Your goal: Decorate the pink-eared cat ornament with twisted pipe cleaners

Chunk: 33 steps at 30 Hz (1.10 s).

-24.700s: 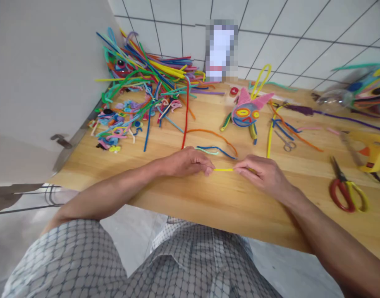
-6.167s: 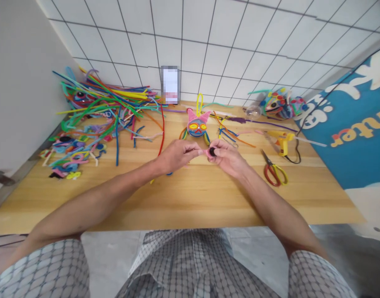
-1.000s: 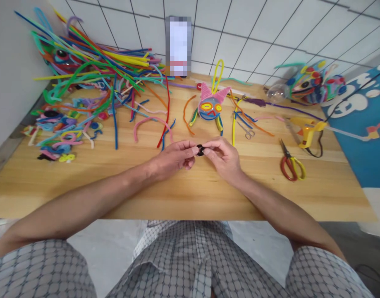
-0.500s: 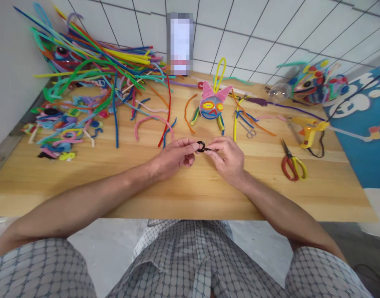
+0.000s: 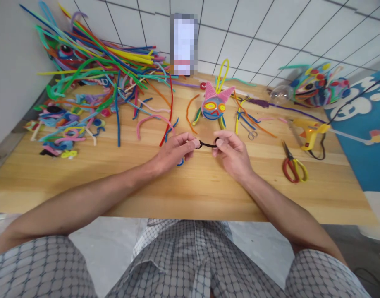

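Pale floor [image 5: 115, 242] shows below the near edge of a wooden worktop [image 5: 208, 198], where a patterned shirt [image 5: 190, 256] faces the wood. Over the middle of the worktop the two hands work a short black pipe cleaner [image 5: 208, 145], stretched almost level between them. The left hand [image 5: 179, 149] pinches its curled end between thumb and fingers; the right hand [image 5: 233, 153] pinches the other end the same way. A small blue loop [image 5: 180, 162] shows just beside the left hand, partly hidden.

Toward the right edge lie large scissors [image 5: 289, 155] with one red handle and one yellow, blades pointing to the far edge. Toward the left edge spreads a heap of small colourful pieces [image 5: 59, 124]. Beyond the hands sits a ball-shaped figure [image 5: 213, 111] with pink ears, ringed eyes and a yellow loop on top; small scissors [image 5: 251, 133] lie to its right, and a yellow glue gun [image 5: 310, 134] is nearer the right edge.

Long pipe cleaners [image 5: 124, 56] fill the far left corner. Near the far right corner are a clear ball [image 5: 281, 95] and a many-coloured ornament [image 5: 314, 87]. At the far edge a blurred phone [image 5: 182, 45] stands against a white tiled wall [image 5: 254, 33].
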Available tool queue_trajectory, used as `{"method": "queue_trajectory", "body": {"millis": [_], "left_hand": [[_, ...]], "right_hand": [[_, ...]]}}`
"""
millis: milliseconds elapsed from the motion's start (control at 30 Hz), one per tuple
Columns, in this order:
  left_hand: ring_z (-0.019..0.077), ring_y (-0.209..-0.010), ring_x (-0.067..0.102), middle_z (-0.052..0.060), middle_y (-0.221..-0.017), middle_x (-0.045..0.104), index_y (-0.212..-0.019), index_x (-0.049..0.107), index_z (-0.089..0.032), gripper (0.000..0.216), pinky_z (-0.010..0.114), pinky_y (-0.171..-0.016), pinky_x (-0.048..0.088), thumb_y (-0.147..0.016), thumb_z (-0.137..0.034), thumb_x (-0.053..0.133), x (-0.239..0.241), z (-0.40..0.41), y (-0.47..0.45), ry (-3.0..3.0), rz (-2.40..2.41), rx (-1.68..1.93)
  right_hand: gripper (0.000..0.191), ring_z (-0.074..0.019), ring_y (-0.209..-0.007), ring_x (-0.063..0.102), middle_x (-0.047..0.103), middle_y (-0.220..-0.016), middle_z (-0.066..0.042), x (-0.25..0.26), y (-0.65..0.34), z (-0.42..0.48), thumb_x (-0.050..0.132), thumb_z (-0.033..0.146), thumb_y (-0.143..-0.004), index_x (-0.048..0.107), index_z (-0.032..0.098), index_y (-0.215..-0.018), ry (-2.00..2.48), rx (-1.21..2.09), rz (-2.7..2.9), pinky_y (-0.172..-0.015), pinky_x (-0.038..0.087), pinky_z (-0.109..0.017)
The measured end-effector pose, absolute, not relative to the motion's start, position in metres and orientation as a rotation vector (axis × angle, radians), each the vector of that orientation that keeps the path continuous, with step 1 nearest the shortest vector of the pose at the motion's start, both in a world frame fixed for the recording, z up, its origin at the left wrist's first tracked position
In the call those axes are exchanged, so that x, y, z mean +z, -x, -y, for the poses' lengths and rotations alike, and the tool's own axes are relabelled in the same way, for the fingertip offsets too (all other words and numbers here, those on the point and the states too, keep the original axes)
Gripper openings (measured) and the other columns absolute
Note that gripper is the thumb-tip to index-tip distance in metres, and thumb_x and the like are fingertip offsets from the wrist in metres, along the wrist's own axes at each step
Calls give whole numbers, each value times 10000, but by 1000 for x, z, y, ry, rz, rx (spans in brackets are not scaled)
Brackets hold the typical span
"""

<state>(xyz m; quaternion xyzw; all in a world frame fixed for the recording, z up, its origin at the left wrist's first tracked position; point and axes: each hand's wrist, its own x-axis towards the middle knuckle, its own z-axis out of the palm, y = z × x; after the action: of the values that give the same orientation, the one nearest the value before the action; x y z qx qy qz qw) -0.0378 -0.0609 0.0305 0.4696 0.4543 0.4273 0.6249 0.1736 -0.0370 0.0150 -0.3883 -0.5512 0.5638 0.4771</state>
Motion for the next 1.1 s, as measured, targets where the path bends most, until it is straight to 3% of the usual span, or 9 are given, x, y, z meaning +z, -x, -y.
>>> {"method": "queue_trajectory", "body": {"millis": [167, 267, 333, 533, 767, 867, 1100], "left_hand": [[91, -511, 521, -9, -597, 602, -773, 643, -184, 290, 192, -475, 386, -820, -428, 794, 29, 60, 36, -913, -987, 1011], [89, -523, 529, -5, -609, 593, -749, 652, -173, 265, 189, -486, 398, -807, -376, 811, 31, 59, 35, -874, -968, 1009], [81, -557, 547, -4, -675, 610, -752, 649, -166, 233, 182, -510, 420, -817, -330, 801, 35, 58, 36, -835, -957, 1069], [66, -582, 558, -13, -777, 606, -787, 612, -159, 165, 185, -507, 416, -863, -246, 730, 46, 48, 39, -763, -936, 1167], [83, -469, 397, -25, -543, 454, -593, 537, -181, 464, 223, -438, 275, -834, -500, 771, 44, 49, 48, -1234, -901, 728], [83, -472, 324, -32, -521, 378, -542, 501, -183, 530, 235, -444, 187, -827, -527, 787, 47, 52, 52, -1394, -853, 554], [54, -413, 226, -76, -490, 282, -584, 463, -197, 456, 221, -418, 163, -890, -385, 745, 44, 47, 51, -945, -833, 909]], "right_hand": [[371, -157, -754, 637, 696, -848, 0, 14, -176, 42, 825, 540, -848, 746, 235, -1043, 986, 1150, 1737, -709, 539, -306], [266, -166, -767, 610, 666, -819, -9, 17, -179, 40, 741, 482, -941, 718, 223, -890, 1005, 846, 1907, -717, 503, -313], [325, -167, -735, 581, 615, -751, -6, 19, -180, 38, 659, 438, -1003, 660, 218, -764, 1007, 709, 1983, -701, 472, -315], [363, -155, -658, 537, 527, -679, 9, 24, -175, 46, 601, 311, -1023, 539, 216, -678, 947, 700, 2163, -642, 405, -309], [355, -165, -594, 518, 535, -623, 9, 22, -185, 40, 560, 322, -1035, 568, 232, -692, 1039, 502, 2199, -609, 378, -322], [350, -182, -604, 525, 556, -624, -7, 21, -189, 37, 563, 333, -1036, 585, 239, -700, 996, 400, 2281, -618, 374, -342], [430, -189, -565, 514, 544, -568, -18, 25, -186, 44, 565, 314, -1039, 520, 251, -616, 888, 386, 2306, -631, 390, -372]]}}
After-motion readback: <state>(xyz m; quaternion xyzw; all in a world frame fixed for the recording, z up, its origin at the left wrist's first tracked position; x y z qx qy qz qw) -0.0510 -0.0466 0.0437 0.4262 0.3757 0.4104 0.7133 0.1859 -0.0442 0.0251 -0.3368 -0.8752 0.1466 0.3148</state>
